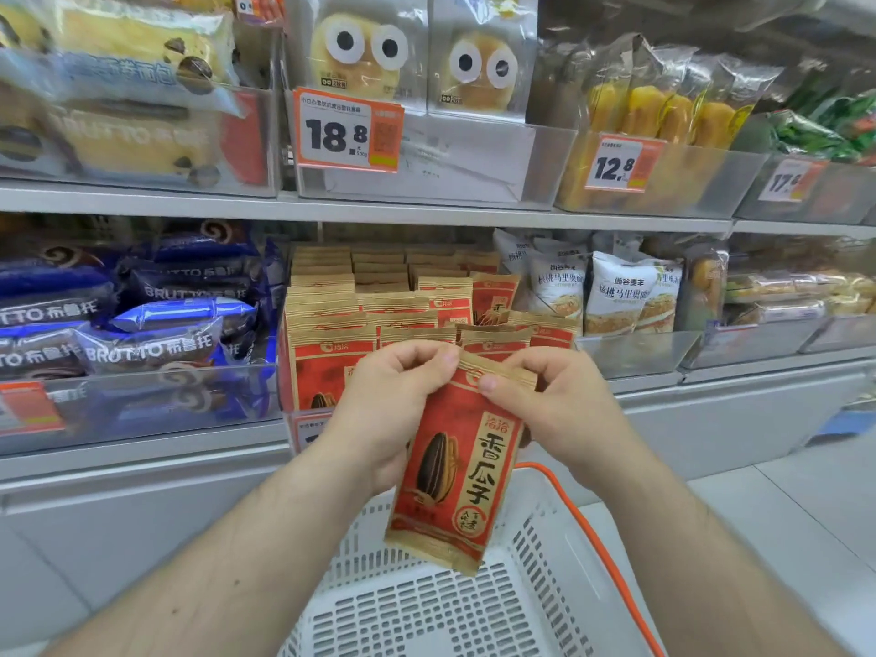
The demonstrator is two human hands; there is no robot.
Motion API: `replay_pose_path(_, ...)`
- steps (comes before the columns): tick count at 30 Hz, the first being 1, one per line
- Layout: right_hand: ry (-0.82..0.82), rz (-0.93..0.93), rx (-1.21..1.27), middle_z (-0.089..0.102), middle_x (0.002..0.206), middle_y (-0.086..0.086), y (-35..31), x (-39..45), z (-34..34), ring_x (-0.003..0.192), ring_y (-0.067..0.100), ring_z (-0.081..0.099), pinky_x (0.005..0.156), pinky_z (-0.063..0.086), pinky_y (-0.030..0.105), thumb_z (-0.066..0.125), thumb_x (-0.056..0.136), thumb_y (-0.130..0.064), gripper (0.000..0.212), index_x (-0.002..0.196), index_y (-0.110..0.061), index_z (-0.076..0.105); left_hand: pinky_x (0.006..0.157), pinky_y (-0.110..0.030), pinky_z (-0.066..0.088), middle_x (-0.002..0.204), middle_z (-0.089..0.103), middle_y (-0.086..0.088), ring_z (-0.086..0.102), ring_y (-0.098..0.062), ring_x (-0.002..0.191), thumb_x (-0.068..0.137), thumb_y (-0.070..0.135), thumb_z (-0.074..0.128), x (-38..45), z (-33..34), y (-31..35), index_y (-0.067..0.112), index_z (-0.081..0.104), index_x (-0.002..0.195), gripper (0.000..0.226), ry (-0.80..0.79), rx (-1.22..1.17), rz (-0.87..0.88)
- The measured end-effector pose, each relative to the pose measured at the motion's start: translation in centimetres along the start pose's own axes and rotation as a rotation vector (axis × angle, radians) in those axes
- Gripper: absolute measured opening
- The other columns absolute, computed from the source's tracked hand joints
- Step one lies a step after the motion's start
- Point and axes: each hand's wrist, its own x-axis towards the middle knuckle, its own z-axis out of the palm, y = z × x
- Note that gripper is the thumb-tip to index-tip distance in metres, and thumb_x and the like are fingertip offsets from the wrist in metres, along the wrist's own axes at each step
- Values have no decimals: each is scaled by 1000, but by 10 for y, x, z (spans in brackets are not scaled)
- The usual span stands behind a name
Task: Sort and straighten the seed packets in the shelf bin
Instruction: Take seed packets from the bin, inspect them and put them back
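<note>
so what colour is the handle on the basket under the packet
Orange; the handle curves along the white basket, seen in the head view.

Both arms are bare all the way up, no sleeves showing. Left hand [388, 400] and right hand [559, 400] have no gloves, rings or watch, and the nails are cut short.

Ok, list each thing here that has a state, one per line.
Seed packet: held upright above the basket, out of the bin.
Left hand: pinches the packet's top left corner.
Right hand: pinches its top right edge.
Shelf bin: packed with standing packets, front rows uneven.
Basket: nothing visible inside.
</note>
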Motion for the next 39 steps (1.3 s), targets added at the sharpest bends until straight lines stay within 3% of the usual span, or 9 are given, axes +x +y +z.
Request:
replay_pose_path(3, 105, 77, 202, 69, 63, 6, 9, -5, 2, 53, 18, 65, 44, 46, 25, 61, 96, -16, 23, 82, 2, 63, 49, -27, 55, 70, 73, -5, 69, -13, 56, 97, 14, 59, -1, 0, -5, 9, 67, 97, 9, 32, -66, -43)
replay_pose_path(8, 129, 88, 225, 70, 67, 13, 21, -11, 3, 54, 21, 62, 47, 45, 28, 53, 101, -21, 36, 75, -5, 71, 64, -35, 59, 82, 77, -7, 74, -18, 71, 97, 17, 60, 3, -1, -17, 12, 69, 101, 11, 64, -136, -99)
replay_pose_path(14, 159, 129, 272, 68, 64, 11, 24, -12, 4, 49, 16, 61, 43, 43, 24, 52, 102, -21, 37, 78, 2, 69, 67, -37, 62, 82, 76, -9, 73, -21, 72, 97, 18, 59, 5, -1, -24, 12, 70, 97, 13, 21, -171, -109)
replay_pose_path(22, 118, 122, 248, 70, 69, 12, 26, -12, 2, 54, 16, 62, 46, 45, 24, 51, 102, -26, 38, 82, 0, 70, 68, -39, 62, 90, 76, -12, 73, -25, 80, 95, 19, 62, 7, -2, -27, 10, 69, 107, 16, 34, -177, -109)
replay_pose_path(26, -3, 98, 117, 70, 64, -1, 26, -14, -1, 56, 6, 62, 54, 44, 17, 47, 102, -30, 42, 74, -9, 69, 71, -39, 64, 98, 76, -15, 74, -24, 82, 95, 19, 61, 9, -4, -24, 8, 66, 116, 25, 49, -202, -78)
replay_pose_path(30, 5, 79, 32, 74, 74, 11, 31, -14, -1, 70, 30, 69, 71, 56, 44, 50, 102, -28, 42, 74, -1, 68, 68, -35, 63, 101, 76, -14, 73, -21, 80, 96, 21, 59, 6, -5, -22, 8, 68, 116, 25, -4, -173, -54)
replay_pose_path(32, 71, 65, 23, 71, 75, 21, 33, -13, -3, 68, 39, 66, 68, 55, 50, 52, 101, -27, 43, 77, 6, 65, 58, -30, 58, 96, 77, -11, 70, -15, 69, 96, 22, 58, 4, -5, -22, 9, 70, 113, 24, -63, -93, -61)
replay_pose_path(35, 144, 81, 62, 69, 70, 21, 33, -13, -7, 52, 25, 61, 53, 52, 37, 51, 102, -28, 44, 79, 8, 64, 51, -27, 53, 86, 76, -7, 68, -14, 63, 96, 17, 60, 3, -6, -25, 12, 72, 109, 18, -93, 32, -79)
replay_pose_path(39, 86, 128, 124, 72, 71, 15, 32, -13, -10, 56, 19, 64, 53, 52, 29, 49, 102, -30, 41, 85, 2, 69, 49, -24, 53, 81, 75, -7, 67, -13, 60, 97, 15, 60, 3, -5, -25, 10, 72, 109, 18, -56, 34, -79)
